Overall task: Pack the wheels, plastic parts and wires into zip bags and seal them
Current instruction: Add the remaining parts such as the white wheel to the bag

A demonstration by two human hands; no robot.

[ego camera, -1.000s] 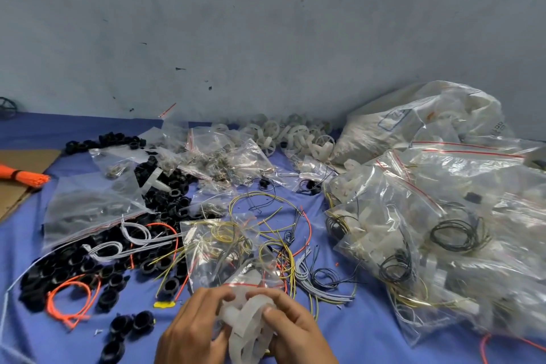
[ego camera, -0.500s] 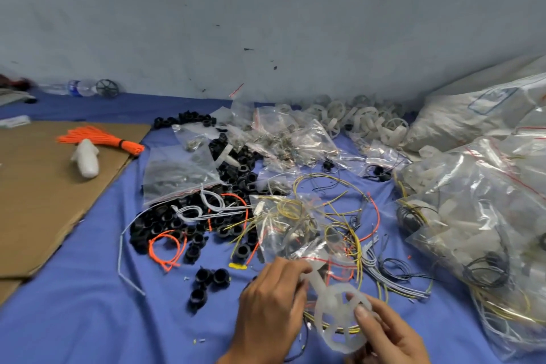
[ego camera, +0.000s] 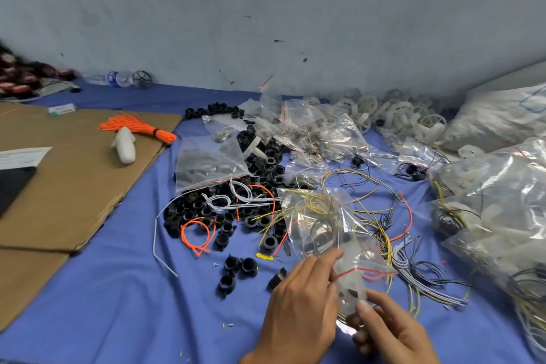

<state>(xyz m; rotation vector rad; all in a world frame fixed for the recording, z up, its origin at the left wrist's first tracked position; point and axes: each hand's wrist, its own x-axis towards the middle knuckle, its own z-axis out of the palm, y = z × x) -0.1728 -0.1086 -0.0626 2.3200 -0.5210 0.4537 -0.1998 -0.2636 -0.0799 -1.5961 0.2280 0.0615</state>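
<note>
Lower centre: left hand (ego camera: 301, 304) pinches the bag (ego camera: 316, 221) mouth, right hand (ego camera: 390, 331) grips a white wheel (ego camera: 351, 289). Keep the mouth wide, push the wheel fully in, then seal.

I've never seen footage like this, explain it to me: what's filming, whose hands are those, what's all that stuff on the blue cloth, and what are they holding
No machine here: a person works with bare hands, and the one picture comes from a camera worn on their head, looking forward and down. The left hand pinches a clear zip bag near its mouth; the right hand holds a white wheel there, seemingly feeding it in. On the blue cloth lie black plastic parts, loose yellow wires, other wheels by the wall and filled bags on the right. The cardboard on the left carries an orange bundle.
</note>
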